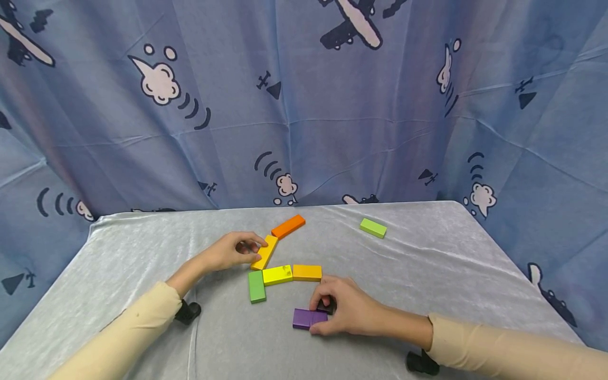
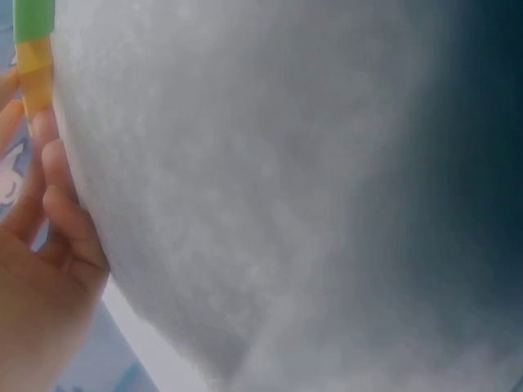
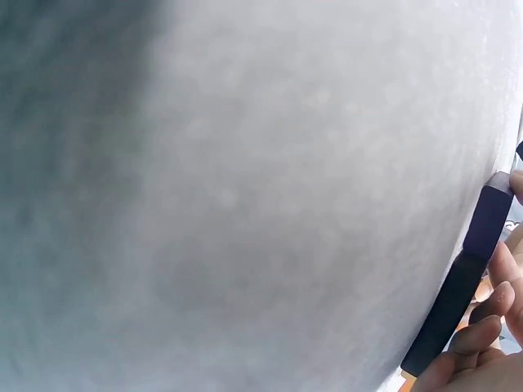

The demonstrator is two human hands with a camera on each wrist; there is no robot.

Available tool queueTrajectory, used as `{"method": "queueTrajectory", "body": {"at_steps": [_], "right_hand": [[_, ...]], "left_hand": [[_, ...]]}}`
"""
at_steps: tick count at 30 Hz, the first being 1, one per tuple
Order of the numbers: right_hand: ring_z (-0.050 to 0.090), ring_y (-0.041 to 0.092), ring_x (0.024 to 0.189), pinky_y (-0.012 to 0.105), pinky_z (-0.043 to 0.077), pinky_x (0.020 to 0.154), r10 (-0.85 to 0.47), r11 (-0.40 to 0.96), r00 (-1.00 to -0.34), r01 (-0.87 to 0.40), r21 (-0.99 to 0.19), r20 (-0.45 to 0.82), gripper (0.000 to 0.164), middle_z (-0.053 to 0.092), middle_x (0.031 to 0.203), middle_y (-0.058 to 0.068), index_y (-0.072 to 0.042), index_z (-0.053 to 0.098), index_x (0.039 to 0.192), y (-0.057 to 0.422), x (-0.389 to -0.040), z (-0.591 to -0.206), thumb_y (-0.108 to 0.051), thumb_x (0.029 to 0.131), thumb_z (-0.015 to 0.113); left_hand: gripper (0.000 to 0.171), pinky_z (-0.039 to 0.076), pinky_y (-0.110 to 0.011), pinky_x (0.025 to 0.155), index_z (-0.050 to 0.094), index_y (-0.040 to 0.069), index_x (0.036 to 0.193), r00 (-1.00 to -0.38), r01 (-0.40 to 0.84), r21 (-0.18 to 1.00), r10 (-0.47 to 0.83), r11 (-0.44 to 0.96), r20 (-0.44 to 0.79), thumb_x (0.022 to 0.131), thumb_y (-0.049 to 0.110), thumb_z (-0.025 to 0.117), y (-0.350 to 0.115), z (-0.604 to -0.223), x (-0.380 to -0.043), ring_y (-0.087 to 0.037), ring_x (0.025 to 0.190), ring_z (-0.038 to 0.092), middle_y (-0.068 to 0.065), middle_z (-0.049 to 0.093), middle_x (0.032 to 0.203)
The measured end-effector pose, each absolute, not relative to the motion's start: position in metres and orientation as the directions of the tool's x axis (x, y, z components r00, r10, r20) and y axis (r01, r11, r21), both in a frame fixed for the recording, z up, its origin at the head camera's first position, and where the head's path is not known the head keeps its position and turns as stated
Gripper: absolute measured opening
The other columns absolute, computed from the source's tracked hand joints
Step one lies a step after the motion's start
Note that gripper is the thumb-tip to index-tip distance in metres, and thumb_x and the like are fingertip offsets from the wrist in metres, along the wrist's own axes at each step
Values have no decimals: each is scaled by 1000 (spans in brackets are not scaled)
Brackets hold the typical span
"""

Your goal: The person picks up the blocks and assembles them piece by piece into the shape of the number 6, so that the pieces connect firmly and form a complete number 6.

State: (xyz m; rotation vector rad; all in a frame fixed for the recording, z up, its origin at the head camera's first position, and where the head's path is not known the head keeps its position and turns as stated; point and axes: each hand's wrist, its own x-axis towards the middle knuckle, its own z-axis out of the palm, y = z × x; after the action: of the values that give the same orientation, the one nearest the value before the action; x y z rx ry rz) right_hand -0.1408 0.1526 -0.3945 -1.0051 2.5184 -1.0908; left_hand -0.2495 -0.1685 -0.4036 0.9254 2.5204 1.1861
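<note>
In the head view my left hand point(image 1: 236, 249) pinches an amber block point(image 1: 265, 253) between thumb and fingers. This block slants between an orange block point(image 1: 288, 226) above and a yellow block point(image 1: 277, 275) below. A green block point(image 1: 257, 287) stands against the yellow one's left end, and another amber block point(image 1: 307, 273) continues from its right end. My right hand point(image 1: 349, 306) pinches a purple block point(image 1: 304, 318) with a seam across it, near the front. A dark block point(image 3: 445, 314) meets the purple one in the right wrist view, partly hidden by fingers.
A lime green block point(image 1: 373, 228) lies apart at the back right. Grey velvety cloth point(image 1: 427, 264) covers the table, with a few creases. Behind it hangs a blue curtain point(image 1: 228, 105) printed with planes and clouds.
</note>
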Motion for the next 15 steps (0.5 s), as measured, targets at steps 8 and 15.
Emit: {"method": "queueTrajectory", "body": {"at_steps": [8,15], "right_hand": [[51,7,79,25,41,68,-671,492,-740,-490,-719,45,27,53,81,-8,-26,71,89,152,-141,-393,-36,75,92],[51,8,79,26,40,68,-671,493,-741,-481,-725,37,27,53,81,-8,-26,71,89,151,-141,-391,-36,75,92]], "left_hand": [[27,52,-32,77,71,7,121,-792,435,750,608,498,56,93,6,73,-168,-402,-249,-19,86,61,-1,67,99],[28,52,-33,77,71,7,121,-794,434,749,605,500,55,94,7,74,-167,-402,-249,-19,86,61,0,67,99]]}}
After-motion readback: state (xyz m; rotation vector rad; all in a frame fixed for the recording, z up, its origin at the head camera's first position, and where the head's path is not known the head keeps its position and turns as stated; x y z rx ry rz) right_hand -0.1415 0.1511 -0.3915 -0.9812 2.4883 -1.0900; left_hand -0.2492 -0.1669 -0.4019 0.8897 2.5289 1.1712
